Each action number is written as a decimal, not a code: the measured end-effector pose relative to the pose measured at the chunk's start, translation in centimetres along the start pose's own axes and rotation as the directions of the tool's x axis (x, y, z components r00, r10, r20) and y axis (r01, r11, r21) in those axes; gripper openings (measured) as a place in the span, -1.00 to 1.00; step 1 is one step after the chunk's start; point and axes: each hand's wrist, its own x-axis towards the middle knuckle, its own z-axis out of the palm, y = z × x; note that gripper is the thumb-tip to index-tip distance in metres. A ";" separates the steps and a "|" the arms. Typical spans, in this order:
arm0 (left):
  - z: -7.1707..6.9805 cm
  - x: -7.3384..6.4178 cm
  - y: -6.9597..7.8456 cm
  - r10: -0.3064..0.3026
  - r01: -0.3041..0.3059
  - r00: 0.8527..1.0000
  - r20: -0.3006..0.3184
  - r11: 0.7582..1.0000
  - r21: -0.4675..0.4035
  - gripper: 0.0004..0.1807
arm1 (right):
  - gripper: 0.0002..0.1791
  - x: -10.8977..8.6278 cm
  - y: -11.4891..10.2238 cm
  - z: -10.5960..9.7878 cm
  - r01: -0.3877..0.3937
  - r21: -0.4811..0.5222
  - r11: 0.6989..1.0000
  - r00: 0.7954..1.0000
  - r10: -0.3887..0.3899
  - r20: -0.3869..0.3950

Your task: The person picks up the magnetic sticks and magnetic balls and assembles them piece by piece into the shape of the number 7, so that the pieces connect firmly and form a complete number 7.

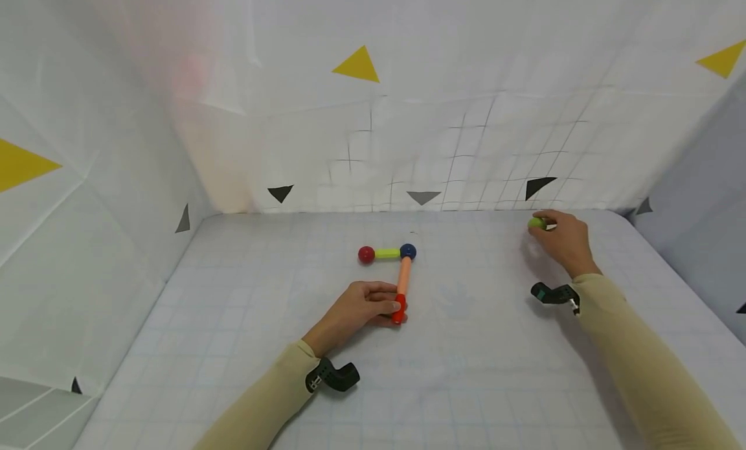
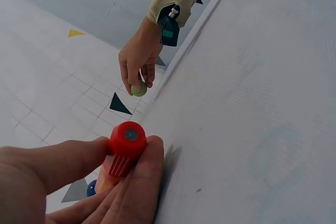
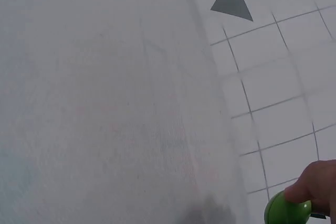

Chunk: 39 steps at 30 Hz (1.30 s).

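In the head view my left hand (image 1: 364,306) pinches a red rod (image 1: 399,309) between thumb and fingers; the left wrist view shows a grey disc in its end. An orange rod (image 1: 404,276) runs on from the red one to a dark blue ball (image 1: 408,251). From that ball a yellow-green rod (image 1: 387,253) leads left to a dark red ball (image 1: 366,254), making an L shape. Far to the right, my right hand (image 1: 564,239) grips a green ball (image 1: 537,223) by its fingertips. The green ball (image 3: 286,211) also shows at the right wrist view's lower corner.
A white grid-marked cloth covers the table (image 1: 466,372). White sheeting (image 1: 437,133) with yellow and black triangles rises behind it, and more walls stand at left and right. Each sleeve carries a black wrist camera (image 1: 335,376).
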 end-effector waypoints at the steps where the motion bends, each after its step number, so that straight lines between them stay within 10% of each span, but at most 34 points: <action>1: 0.0 0.0 0.0 0.000 0.000 1.000 0.000 1.000 0.001 -0.53 | -0.54 -0.1 -0.2 0.0 0.003 0.004 1.000 1.000 -0.003 -0.003; 21: 0.1 0.0 0.0 -0.009 0.009 1.000 -0.015 1.000 0.005 -0.52 | -0.50 -3.6 -5.0 0.5 -0.027 0.140 0.990 1.000 0.025 0.013; 39: 0.1 0.0 0.1 -0.026 0.027 0.999 -0.021 0.999 0.026 -0.52 | -0.58 -7.1 -9.6 2.0 0.142 0.175 0.974 0.990 -0.140 -0.023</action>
